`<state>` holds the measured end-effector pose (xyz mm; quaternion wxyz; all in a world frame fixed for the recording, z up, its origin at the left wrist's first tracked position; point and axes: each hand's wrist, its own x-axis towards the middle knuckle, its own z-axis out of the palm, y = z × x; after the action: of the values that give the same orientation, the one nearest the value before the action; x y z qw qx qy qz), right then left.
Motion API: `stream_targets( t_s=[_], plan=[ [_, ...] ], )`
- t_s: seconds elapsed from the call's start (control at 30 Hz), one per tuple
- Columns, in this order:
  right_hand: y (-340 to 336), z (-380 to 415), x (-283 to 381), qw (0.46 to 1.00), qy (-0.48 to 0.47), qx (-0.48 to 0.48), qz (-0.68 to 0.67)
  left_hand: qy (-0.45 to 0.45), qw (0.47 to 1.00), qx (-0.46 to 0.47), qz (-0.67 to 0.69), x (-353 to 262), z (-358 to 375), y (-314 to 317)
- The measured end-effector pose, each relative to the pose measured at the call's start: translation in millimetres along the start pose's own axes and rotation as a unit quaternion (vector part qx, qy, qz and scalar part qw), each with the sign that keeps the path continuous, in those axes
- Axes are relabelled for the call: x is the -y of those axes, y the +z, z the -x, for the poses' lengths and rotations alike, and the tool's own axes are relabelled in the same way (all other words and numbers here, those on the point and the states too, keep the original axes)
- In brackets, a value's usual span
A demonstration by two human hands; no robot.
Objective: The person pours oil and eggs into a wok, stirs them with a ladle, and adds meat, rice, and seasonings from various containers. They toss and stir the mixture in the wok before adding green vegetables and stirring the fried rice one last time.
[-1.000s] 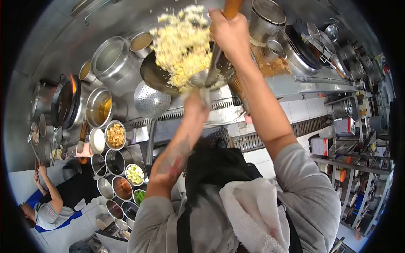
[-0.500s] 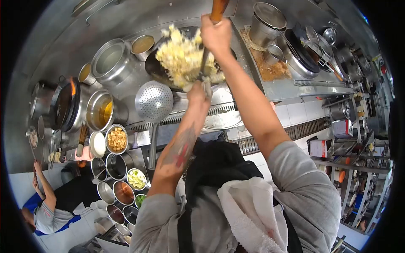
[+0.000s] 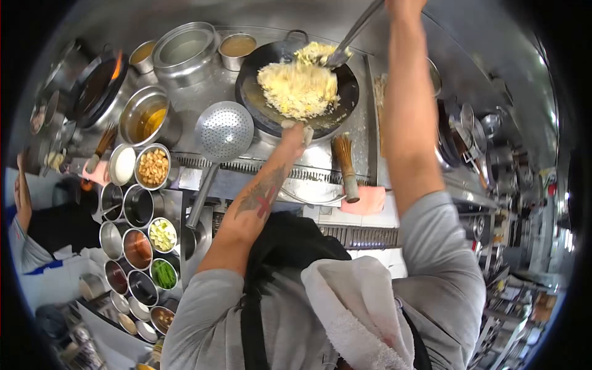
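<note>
A dark wok (image 3: 250, 92) sits on the stove and holds a heap of yellow-white fried rice (image 3: 299, 89), partly blurred by motion. My left hand (image 3: 297, 132) is closed on the wok's near rim, with a pale cloth in its grip. At the top edge, my right hand (image 3: 404, 5) is partly cut off and closed round the upper end of a metal spatula (image 3: 357, 32). The spatula's blade is at the wok's far right side, against some of the rice. A perforated ladle (image 3: 224, 132) lies left of the wok.
A bamboo brush (image 3: 345, 163) stands right of my left hand. Metal pots (image 3: 185, 52) line the back left. Bowls of nuts (image 3: 153, 167), chopped vegetables (image 3: 163, 235) and sauces stand at the left. Another person (image 3: 23, 203) is at the far left.
The spatula and my right hand have moved up and right, away from my left hand. The rice has settled lower in the wok. The view has shifted, showing the bamboo brush.
</note>
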<state>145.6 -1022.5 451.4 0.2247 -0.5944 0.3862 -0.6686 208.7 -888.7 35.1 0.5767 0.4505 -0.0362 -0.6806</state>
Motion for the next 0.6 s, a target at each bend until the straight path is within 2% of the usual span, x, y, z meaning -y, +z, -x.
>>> stream_targets(
  t_s=[0.03, 0.1, 0.13, 0.17, 0.2, 0.23, 0.27, 0.3, 0.33, 0.37, 0.4, 0.43, 0.47, 0.5, 0.53, 0.57, 0.6],
  plan=[
    [11, 20, -34, 0.999, 0.002, -0.010, 0.034, 0.005, 1.000, -0.003, 0.007, -10, 6, 0],
    [29, 71, -135, 0.978, -0.063, -0.060, 0.188, -0.023, 0.994, 0.093, -0.061, -11, 12, -12],
    [33, 82, -169, 0.957, -0.086, -0.067, 0.270, -0.030, 0.992, 0.108, 0.060, 5, -4, -27],
    [34, 71, -181, 0.944, -0.086, -0.052, 0.314, -0.024, 0.992, 0.108, 0.062, -9, 7, -32],
    [30, 66, -181, 0.976, 0.092, 0.051, 0.189, 0.000, 0.993, 0.113, 0.037, -22, 42, -45],
    [10, 58, -180, 0.981, 0.069, 0.030, 0.179, 0.021, 0.993, 0.116, 0.013, -24, 73, -65],
    [-8, 43, -165, 0.986, 0.036, 0.006, 0.163, 0.160, 0.980, 0.065, -0.098, -23, 89, -85],
    [-21, 52, -146, 0.996, 0.091, -0.025, -0.004, 0.197, 0.962, 0.029, -0.186, -28, 101, -105],
    [-19, 64, -184, 0.994, 0.088, -0.056, 0.033, 0.227, 0.935, -0.013, -0.272, -32, 112, -125],
    [-19, 80, -227, 0.989, 0.088, -0.091, 0.074, 0.160, 0.926, -0.033, -0.342, -42, 124, -146],
    [-2, 79, -227, 0.984, 0.164, -0.052, -0.051, 0.155, 0.925, -0.032, -0.347, -45, 121, -158],
    [13, 80, -219, 0.984, 0.164, -0.051, -0.056, 0.127, 0.876, -0.135, -0.445, -48, 109, -166],
    [14, 98, -213, 0.990, 0.137, -0.030, -0.029, 0.082, 0.806, -0.233, -0.539, -37, 108, -179],
    [16, 112, -201, 0.994, 0.106, -0.009, -0.005, 0.076, 0.802, -0.233, -0.545, -22, 105, -191],
    [23, 114, -182, 0.998, 0.063, 0.014, 0.014, 0.150, 0.672, -0.259, -0.677, -10, 92, -199],
    [27, 118, -168, 0.998, 0.023, 0.040, 0.034, 0.212, 0.517, -0.278, -0.782, 4, 82, -207],
    [30, 119, -169, 0.998, -0.015, 0.036, 0.053, 0.243, 0.506, -0.287, -0.776, 11, 73, -216]
  ],
)
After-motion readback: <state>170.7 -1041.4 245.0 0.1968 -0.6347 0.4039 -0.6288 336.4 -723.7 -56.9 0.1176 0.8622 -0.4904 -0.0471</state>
